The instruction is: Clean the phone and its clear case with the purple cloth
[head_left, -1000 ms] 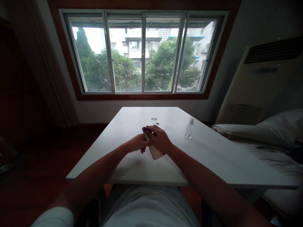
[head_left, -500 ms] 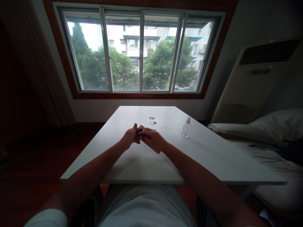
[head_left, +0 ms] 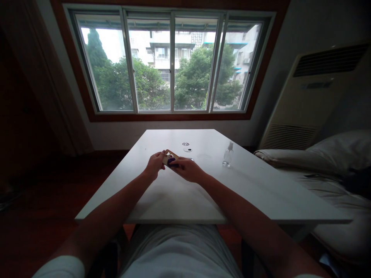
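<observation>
My left hand (head_left: 154,163) and my right hand (head_left: 186,169) meet over the middle of the white table (head_left: 255,189). Between them they grip a flat tan phone-like object (head_left: 167,156), held low above the tabletop. A small purple piece (head_left: 171,161) shows at my right fingertips, pressed against the tan object. Both hands have their fingers curled round it. Most of the object is hidden behind my fingers.
A small clear spray bottle (head_left: 227,156) stands on the table to the right of my hands. Two small round items (head_left: 187,147) lie further back. A bed with a pillow (head_left: 333,158) is on the right, beside a standing air conditioner (head_left: 313,96). A wide window (head_left: 171,61) faces me.
A second ago the tan object stood more upright under my right hand, nearer to me. Both hands have since shifted left and further away, turning it flatter between them.
</observation>
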Demonstrator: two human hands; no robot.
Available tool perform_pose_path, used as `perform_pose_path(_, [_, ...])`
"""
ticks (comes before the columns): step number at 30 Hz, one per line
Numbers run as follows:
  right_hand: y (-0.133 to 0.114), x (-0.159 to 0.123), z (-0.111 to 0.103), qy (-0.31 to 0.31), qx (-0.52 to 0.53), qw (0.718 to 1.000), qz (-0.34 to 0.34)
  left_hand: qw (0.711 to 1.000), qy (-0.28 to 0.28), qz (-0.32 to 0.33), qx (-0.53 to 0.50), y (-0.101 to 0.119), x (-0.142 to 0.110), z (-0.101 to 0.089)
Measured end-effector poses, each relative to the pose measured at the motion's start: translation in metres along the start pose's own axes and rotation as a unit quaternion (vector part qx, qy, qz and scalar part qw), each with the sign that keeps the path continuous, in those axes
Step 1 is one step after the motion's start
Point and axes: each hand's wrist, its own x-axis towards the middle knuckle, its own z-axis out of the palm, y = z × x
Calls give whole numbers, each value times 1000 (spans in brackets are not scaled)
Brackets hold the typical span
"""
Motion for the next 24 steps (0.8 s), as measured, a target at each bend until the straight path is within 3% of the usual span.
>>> perform_pose_path(4, [8, -2, 1, -17, -23, 999, 27, 996, 76, 15, -30, 3, 11, -10])
perform_pose_path(8, [19, -1, 1, -26, -71, 995, 65, 992, 109, 41, -51, 5, 23, -23])
perform_pose_path(13, [31, 8, -14, 98, -103, 983, 120, 988, 152, 23, -21, 1, 36, -44])
perform_pose_path(17, [41, 11, -33, 183, -121, 953, 207, 997, 68, -42, 25, -10, 45, -54])
perform_pose_path(20, [51, 9, -41, 180, -68, 943, 273, 996, 12, -65, 56, -21, 49, -56])
perform_pose_path(24, [68, 7, -42, 187, -7, 930, 316, 992, -1, -62, 108, -31, 51, -57])
